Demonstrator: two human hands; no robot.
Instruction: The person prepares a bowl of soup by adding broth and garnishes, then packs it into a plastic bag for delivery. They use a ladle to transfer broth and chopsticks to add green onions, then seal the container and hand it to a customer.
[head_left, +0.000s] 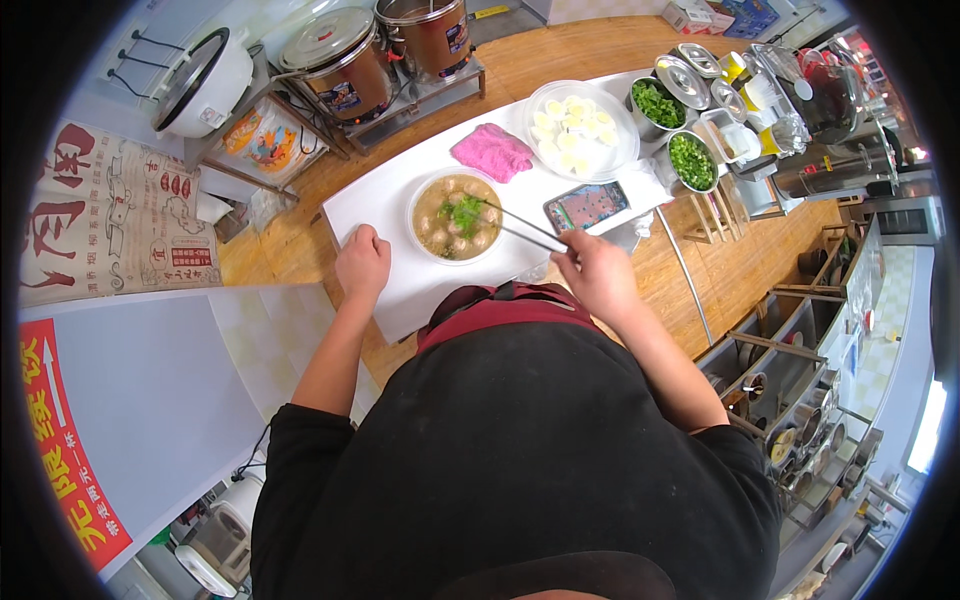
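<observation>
A round plastic bowl (413, 234) of brownish broth with several meatballs (460, 244) stands on the white tabletop (390, 292) before me. Chopped green herbs (466, 214) lie in a heap in the bowl's middle. My right hand (598, 274), at the bowl's right, grips a pair of dark chopsticks (525, 221). Their tips reach over the bowl to the herbs. To the left of the bowl, my left hand (363, 262) rests by the table's left edge, fingers curled in with nothing visible in them.
Behind the bowl lies a pink cloth (493, 152). A phone (586, 208) with a lit screen sits to the right, near a plastic bowl of halved boiled eggs (574, 126). Metal pots hold leafy greens (658, 104) and chopped scallions (692, 161). Large lidded pots (349, 79) stand at the back left.
</observation>
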